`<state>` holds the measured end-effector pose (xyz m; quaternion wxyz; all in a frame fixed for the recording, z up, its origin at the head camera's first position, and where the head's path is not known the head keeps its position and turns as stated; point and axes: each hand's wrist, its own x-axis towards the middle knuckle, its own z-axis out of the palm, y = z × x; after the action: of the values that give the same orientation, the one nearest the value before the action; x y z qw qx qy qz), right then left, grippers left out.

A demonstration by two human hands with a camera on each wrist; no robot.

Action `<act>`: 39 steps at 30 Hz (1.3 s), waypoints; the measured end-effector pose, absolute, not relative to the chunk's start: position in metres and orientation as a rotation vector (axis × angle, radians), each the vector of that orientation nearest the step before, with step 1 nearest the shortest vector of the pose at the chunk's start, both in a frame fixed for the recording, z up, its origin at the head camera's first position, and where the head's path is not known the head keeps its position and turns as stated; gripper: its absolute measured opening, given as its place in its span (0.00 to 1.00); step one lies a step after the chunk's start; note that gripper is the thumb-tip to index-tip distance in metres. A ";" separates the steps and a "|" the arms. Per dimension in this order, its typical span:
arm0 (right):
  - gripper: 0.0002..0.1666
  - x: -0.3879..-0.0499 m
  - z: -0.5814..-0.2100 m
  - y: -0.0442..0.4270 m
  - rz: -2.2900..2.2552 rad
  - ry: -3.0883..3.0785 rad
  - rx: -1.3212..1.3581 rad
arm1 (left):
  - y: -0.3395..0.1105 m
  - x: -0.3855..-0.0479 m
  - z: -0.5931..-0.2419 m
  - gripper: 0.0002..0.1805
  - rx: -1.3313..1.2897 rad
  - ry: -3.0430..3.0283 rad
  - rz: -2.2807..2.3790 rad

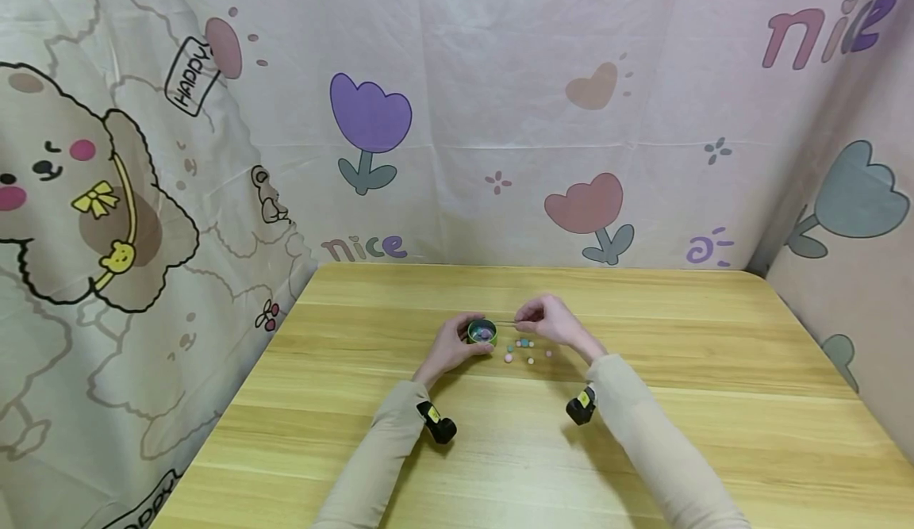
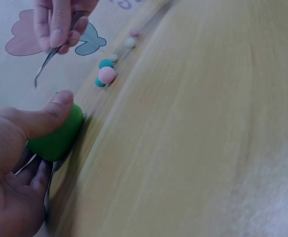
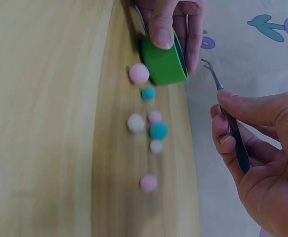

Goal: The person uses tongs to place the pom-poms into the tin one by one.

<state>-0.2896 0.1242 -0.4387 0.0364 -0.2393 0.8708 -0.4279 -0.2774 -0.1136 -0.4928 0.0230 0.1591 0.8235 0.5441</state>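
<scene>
Our left hand (image 1: 452, 344) holds the green container (image 3: 164, 64) from its left side, thumb on the near part of the wall and fingers around the far part. Our right hand (image 1: 551, 320) pinches the metal tweezers (image 3: 232, 129) between thumb and fingers, their bent tips slightly parted and pointing left, near the container but apart from it in the right wrist view.

We see the round container at the middle of the wooden table (image 1: 500, 465), its mouth facing up; something bluish and purple shows inside, too small for us to make out.

Seven little balls lie on the table to the right of the container. We find the large pink ball (image 3: 139, 73) just to its near right, with the small teal ball (image 3: 148, 93) on that ball's far side. Farther right, the small pink ball (image 3: 154, 116), the larger teal ball (image 3: 158, 131) and the small white ball (image 3: 156, 146) sit in a close row; we cannot tell whether all three touch. The larger white ball (image 3: 136, 123) lies nearer us, and another pink ball (image 3: 148, 183) is farthest right.

Beyond the table's far edge we face a printed cloth (image 1: 485, 220), with a purple tulip (image 1: 371, 116) left of centre.
</scene>
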 end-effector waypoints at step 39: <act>0.06 -0.258 -0.469 0.210 -1.253 2.677 -0.584 | -0.112 -0.276 -0.491 0.35 0.474 2.539 1.709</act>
<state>-0.2578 0.2100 -0.4686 0.0643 -0.1935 0.8867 -0.4150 -0.2759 -0.1123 -0.4908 0.0220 0.1531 0.8195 0.5517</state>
